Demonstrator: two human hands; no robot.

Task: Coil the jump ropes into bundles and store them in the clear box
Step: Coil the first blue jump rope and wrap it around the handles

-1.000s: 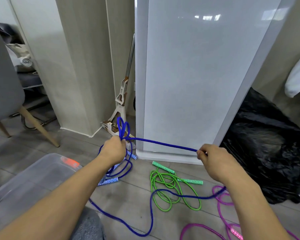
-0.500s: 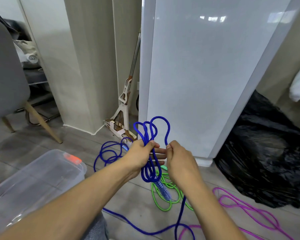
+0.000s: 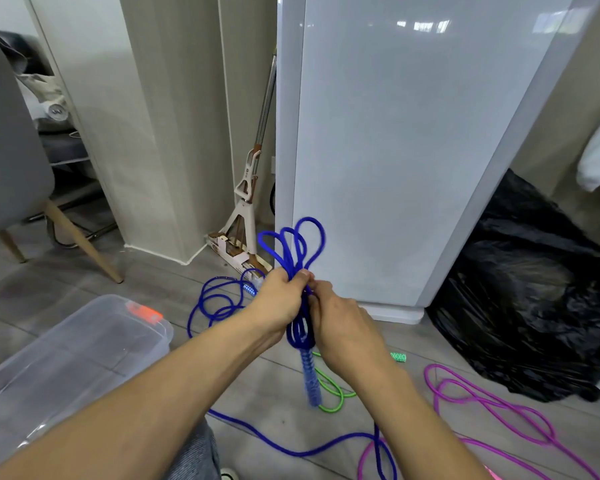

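no readable text, labels or numbers

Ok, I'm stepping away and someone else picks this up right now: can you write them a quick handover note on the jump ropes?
Hands: the left hand grips the blue rope bundle at its middle, with loops standing above the fist and one handle hanging below. The right hand pinches the same rope right beside it.
Done: several blue loops are gathered.
Left: the blue slack trails on the floor and needs coiling in. The green rope and purple rope lie loose on the floor. The clear box sits on the floor to the left, and no rope shows in it.
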